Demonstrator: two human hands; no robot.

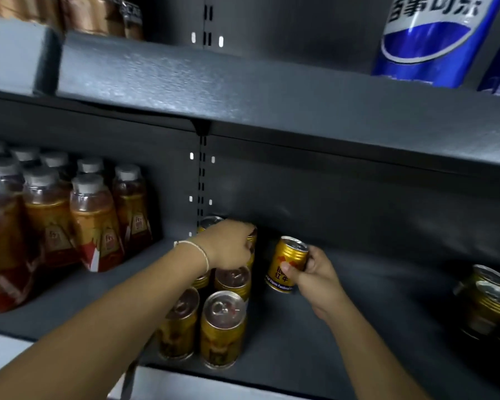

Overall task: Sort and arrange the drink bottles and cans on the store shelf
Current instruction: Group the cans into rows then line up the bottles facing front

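Several gold energy-drink cans (pixel 223 327) stand in two short rows on the dark grey shelf (pixel 315 327). My left hand (pixel 228 245) reaches over these rows and grips a gold can (pixel 252 239) near the back. My right hand (pixel 315 272) holds another gold can (pixel 287 262) by its side, tilted, just right of the rows and above the shelf floor. A further cluster of gold cans (pixel 488 301) stands at the shelf's right end, partly in shadow.
Several amber tea bottles (pixel 93 220) with grey caps fill the left bay of the same shelf. The upper shelf (pixel 243 90) carries a large blue cola bottle (pixel 427 36) at right and brown bottles (pixel 93 13) at left. Bare shelf floor lies between the can groups.
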